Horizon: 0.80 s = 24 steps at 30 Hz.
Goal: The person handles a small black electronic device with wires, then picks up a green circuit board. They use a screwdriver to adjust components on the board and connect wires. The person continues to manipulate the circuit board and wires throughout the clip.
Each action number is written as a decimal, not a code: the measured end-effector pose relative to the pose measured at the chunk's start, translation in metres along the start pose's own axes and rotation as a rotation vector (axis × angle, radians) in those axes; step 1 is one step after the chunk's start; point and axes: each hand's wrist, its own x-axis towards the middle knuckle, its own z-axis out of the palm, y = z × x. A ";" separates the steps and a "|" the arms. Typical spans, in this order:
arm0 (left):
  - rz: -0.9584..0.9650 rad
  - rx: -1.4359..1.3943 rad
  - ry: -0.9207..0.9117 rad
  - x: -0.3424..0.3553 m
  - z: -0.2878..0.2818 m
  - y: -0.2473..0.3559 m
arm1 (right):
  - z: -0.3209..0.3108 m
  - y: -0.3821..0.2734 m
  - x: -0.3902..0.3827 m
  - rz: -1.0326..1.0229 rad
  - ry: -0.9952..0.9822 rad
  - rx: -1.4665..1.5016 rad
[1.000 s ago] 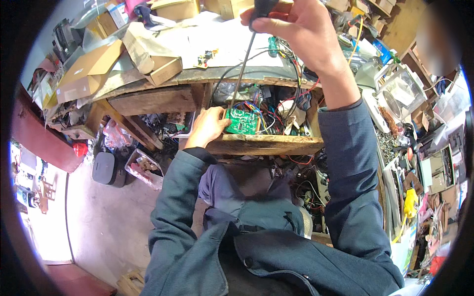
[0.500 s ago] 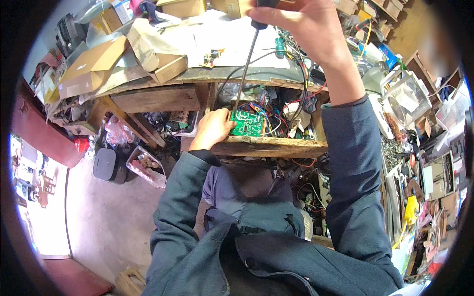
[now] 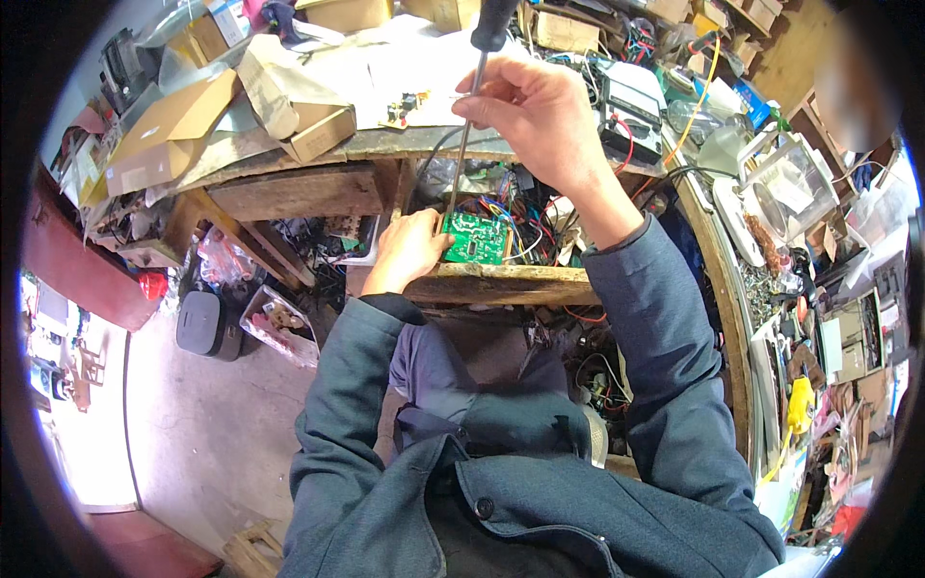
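Observation:
A long screwdriver [image 3: 493,27] with a black handle stands nearly upright, its tip down at the left edge of a green circuit board [image 3: 479,238]. My right hand [image 3: 547,120] is closed, thumb and fingers pinching the metal shaft below the handle. Gripping the board's left side is my left hand [image 3: 409,249], its thumb and fingers close to the screwdriver's tip. The board rests at the front of an open wooden drawer [image 3: 520,286], solder side up. Whether the tip sits in a screw is too small to tell.
Tangled wires [image 3: 545,231] fill the drawer beside the board. On the bench above lie a small component board [image 3: 405,109], cardboard boxes [image 3: 173,130] and a meter-like device [image 3: 631,106] with a red lead. Cluttered shelves run down the right side. A grey bin [image 3: 202,323] stands on the floor.
My right hand has moved down and off the handle, and now holds the screwdriver by its shaft. My left hand stays on the board. The view has shifted slightly.

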 end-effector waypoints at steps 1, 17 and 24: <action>0.000 -0.002 -0.004 0.000 0.000 0.001 | -0.002 -0.001 0.001 -0.004 -0.008 0.015; -0.004 0.006 0.001 0.002 0.001 0.003 | 0.012 0.008 -0.002 -0.044 0.122 0.290; -0.005 0.002 -0.015 0.004 0.003 0.000 | -0.005 -0.003 -0.008 0.015 0.015 -0.073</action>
